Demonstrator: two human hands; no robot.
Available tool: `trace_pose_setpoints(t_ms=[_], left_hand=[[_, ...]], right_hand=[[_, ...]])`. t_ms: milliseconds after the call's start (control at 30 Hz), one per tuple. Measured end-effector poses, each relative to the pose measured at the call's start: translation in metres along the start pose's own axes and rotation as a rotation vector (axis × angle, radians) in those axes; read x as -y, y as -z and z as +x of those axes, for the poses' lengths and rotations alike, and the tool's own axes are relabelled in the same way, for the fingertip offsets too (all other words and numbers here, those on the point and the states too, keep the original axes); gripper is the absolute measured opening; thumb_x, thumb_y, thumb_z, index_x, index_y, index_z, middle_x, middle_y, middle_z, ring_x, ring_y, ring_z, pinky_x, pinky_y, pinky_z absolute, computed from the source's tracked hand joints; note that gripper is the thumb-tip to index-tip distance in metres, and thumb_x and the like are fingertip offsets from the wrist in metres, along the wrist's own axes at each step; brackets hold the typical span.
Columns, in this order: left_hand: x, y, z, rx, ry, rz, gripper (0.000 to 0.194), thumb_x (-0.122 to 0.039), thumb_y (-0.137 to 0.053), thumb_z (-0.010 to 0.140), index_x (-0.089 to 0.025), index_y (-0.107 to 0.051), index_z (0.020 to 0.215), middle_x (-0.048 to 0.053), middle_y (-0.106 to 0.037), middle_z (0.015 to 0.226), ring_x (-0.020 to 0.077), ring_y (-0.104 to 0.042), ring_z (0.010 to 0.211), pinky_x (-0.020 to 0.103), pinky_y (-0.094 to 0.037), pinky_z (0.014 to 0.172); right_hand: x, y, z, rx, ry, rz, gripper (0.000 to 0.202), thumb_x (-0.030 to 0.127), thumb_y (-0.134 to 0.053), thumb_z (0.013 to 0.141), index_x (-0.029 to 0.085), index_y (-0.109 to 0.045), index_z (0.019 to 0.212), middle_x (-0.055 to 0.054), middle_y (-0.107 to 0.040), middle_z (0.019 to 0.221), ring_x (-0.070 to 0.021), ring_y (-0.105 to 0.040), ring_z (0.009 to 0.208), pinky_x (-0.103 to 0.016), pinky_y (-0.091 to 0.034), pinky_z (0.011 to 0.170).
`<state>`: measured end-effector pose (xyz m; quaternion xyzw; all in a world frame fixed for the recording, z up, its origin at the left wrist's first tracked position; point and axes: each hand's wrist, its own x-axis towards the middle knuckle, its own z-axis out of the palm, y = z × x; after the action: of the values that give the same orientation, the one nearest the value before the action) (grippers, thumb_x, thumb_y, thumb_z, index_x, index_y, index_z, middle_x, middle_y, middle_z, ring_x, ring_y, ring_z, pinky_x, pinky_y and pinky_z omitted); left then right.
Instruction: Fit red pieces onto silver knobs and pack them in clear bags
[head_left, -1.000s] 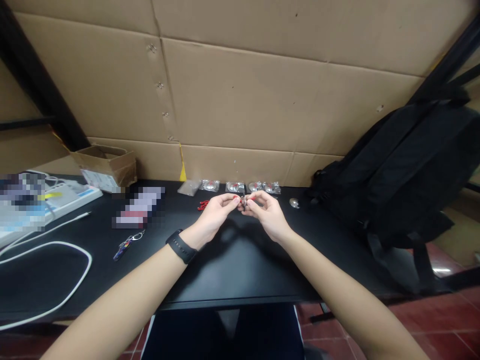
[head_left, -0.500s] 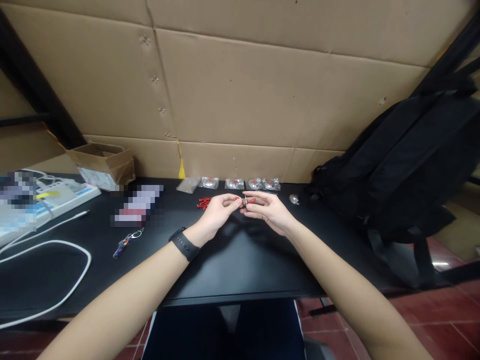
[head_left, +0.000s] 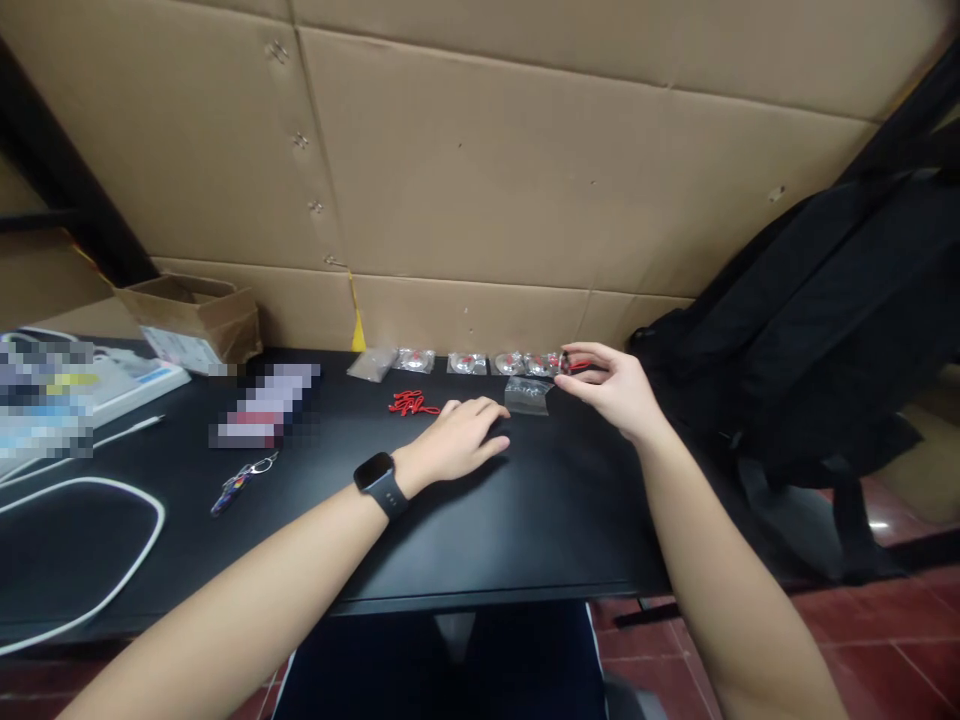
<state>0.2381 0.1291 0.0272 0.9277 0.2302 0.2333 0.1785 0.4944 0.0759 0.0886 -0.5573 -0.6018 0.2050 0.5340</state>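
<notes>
My right hand (head_left: 619, 390) pinches a small dark round piece with a red cord (head_left: 577, 366), partly covered by my fingers, at the right end of a row of packets. My left hand (head_left: 469, 438) is low over the black table with fingers apart and holds nothing. Close behind its fingertips lies a flat clear plastic bag (head_left: 527, 397). Left of that hand is a small pile of red cords (head_left: 409, 403). Several clear packets with shiny round discs and red bits, such as one packet (head_left: 467, 364), line the back edge. A stack of clear bags (head_left: 373, 365) sits at the row's left end.
At left are a cardboard box (head_left: 196, 325), a blurred-out flat item (head_left: 266, 405), a keychain (head_left: 241, 483), a white cable (head_left: 159, 520) and a white power strip (head_left: 142, 395). A black backpack (head_left: 810, 340) stands at right. Cardboard (head_left: 480, 180) walls the back.
My hands have parted from their shared hold. The right moved right with the red-corded piece; the left opened and lowered. A clear bag now shows between them, and the loose disc at right is out of sight.
</notes>
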Motion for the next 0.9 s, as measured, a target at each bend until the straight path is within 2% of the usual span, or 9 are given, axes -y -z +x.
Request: trace_pose_setpoints(t_ms=[100, 167, 233, 367, 533, 633, 700, 800, 900], left_hand=[[0.002, -0.011, 0.005, 0.073, -0.066, 0.18, 0.049, -0.048, -0.041, 0.102, -0.024, -0.045, 0.144, 0.012, -0.045, 0.154, 0.028, -0.041, 0.142, 0.046, -0.032, 0.111], [0.005, -0.017, 0.008, 0.097, -0.06, 0.231, 0.054, -0.051, -0.035, 0.103, -0.024, -0.038, 0.15, 0.012, -0.037, 0.16, 0.0285, -0.032, 0.148, 0.048, -0.028, 0.114], [0.007, -0.021, 0.009, 0.116, -0.033, 0.258, 0.058, -0.054, -0.03, 0.104, -0.023, -0.035, 0.152, 0.012, -0.036, 0.161, 0.0299, -0.029, 0.15, 0.051, -0.026, 0.114], [0.006, -0.022, 0.009, 0.085, -0.041, 0.3, 0.059, -0.053, -0.032, 0.103, -0.018, -0.04, 0.149, 0.014, -0.048, 0.152, 0.0304, -0.037, 0.144, 0.048, -0.03, 0.112], [0.001, -0.017, 0.006, 0.013, -0.092, 0.379, 0.04, -0.042, -0.045, 0.101, -0.014, -0.06, 0.125, 0.016, -0.061, 0.126, 0.0293, -0.056, 0.122, 0.042, -0.04, 0.104], [0.002, -0.014, 0.004, 0.018, -0.127, 0.381, 0.029, -0.032, -0.043, 0.102, -0.013, -0.062, 0.114, 0.016, -0.061, 0.123, 0.0271, -0.059, 0.117, 0.039, -0.044, 0.1], [0.004, -0.013, 0.003, 0.05, -0.134, 0.363, 0.028, -0.028, -0.039, 0.103, -0.014, -0.061, 0.114, 0.014, -0.063, 0.123, 0.0243, -0.063, 0.109, 0.037, -0.048, 0.094], [0.004, -0.01, 0.002, 0.083, -0.14, 0.359, 0.03, -0.029, -0.037, 0.104, -0.018, -0.058, 0.122, 0.011, -0.064, 0.123, 0.0228, -0.065, 0.103, 0.037, -0.05, 0.088], [0.001, -0.007, 0.0, 0.055, -0.131, 0.414, 0.031, -0.033, -0.038, 0.104, -0.024, -0.061, 0.123, 0.009, -0.064, 0.122, 0.0246, -0.062, 0.106, 0.039, -0.049, 0.088]], right_hand=[[-0.009, 0.022, 0.006, -0.05, -0.008, -0.112, 0.052, 0.036, -0.086, 0.068, 0.019, -0.071, 0.116, -0.012, -0.073, 0.109, -0.0202, -0.075, 0.072, -0.027, -0.061, 0.06], [-0.012, 0.025, 0.007, -0.047, -0.008, -0.139, 0.051, 0.036, -0.085, 0.07, 0.019, -0.071, 0.116, -0.012, -0.073, 0.11, -0.0205, -0.075, 0.071, -0.028, -0.061, 0.06], [-0.012, 0.022, 0.006, -0.03, 0.0, -0.154, 0.05, 0.035, -0.084, 0.07, 0.02, -0.072, 0.116, -0.011, -0.074, 0.108, -0.0211, -0.075, 0.073, -0.028, -0.061, 0.061], [-0.008, 0.012, 0.004, 0.042, 0.002, -0.159, 0.053, 0.035, -0.083, 0.071, 0.019, -0.071, 0.12, -0.01, -0.076, 0.101, -0.023, -0.076, 0.077, -0.028, -0.062, 0.065], [-0.009, 0.0, 0.0, 0.137, -0.021, -0.263, 0.055, 0.034, -0.083, 0.071, 0.017, -0.072, 0.122, -0.007, -0.076, 0.077, -0.0226, -0.074, 0.071, -0.03, -0.061, 0.067], [-0.01, -0.003, -0.003, 0.173, 0.023, -0.28, 0.057, 0.033, -0.082, 0.069, 0.018, -0.071, 0.123, -0.007, -0.076, 0.088, -0.0176, -0.07, 0.066, -0.028, -0.06, 0.065], [-0.009, -0.003, -0.004, 0.216, 0.05, -0.257, 0.057, 0.033, -0.082, 0.069, 0.018, -0.069, 0.123, -0.008, -0.075, 0.096, -0.0147, -0.067, 0.064, -0.027, -0.059, 0.064], [-0.005, -0.001, -0.006, 0.301, 0.058, -0.223, 0.057, 0.035, -0.082, 0.069, 0.017, -0.068, 0.122, -0.009, -0.073, 0.1, -0.0135, -0.064, 0.065, -0.027, -0.058, 0.064], [-0.004, 0.0, -0.006, 0.353, 0.045, -0.226, 0.055, 0.037, -0.084, 0.068, 0.016, -0.068, 0.116, -0.01, -0.073, 0.101, -0.0133, -0.062, 0.065, -0.027, -0.056, 0.063]])
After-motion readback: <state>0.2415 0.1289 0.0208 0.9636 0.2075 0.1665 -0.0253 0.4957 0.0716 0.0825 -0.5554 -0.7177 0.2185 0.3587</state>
